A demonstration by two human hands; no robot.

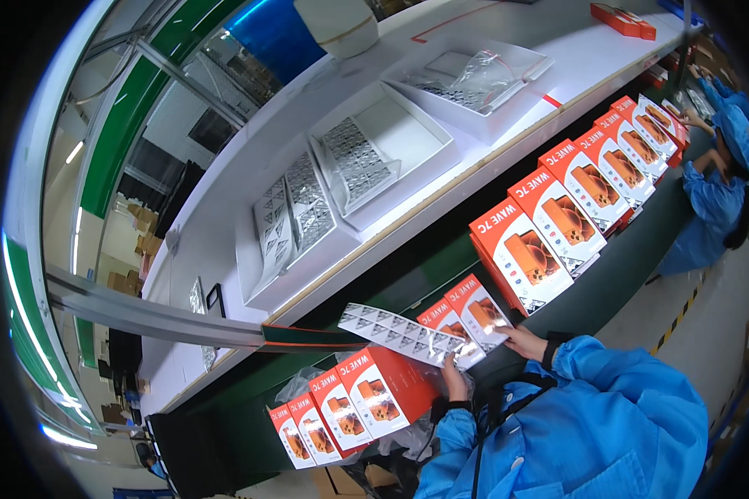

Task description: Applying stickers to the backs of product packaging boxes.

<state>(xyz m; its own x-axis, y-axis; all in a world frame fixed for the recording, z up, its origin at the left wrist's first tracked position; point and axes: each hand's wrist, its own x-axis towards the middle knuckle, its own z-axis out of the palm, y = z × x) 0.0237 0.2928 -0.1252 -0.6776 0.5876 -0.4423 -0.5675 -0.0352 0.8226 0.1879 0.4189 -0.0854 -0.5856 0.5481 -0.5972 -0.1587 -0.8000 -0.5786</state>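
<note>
Head view: hands (487, 362) on leaflet strip (399, 334)

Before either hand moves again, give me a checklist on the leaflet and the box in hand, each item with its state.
1. Left hand on the patterned leaflet strip: ok, fingers at its near end.
2. Right hand steadying the orange box: ok, touching its edge.
3. Leaflet lying flat, unfolded: ok.
4. Box flap open to take the leaflet: cannot tell.
5. Row of orange boxes on the green belt lined up beyond: ok.
6. Spare leaflets stocked in the white trays: ok.
</note>
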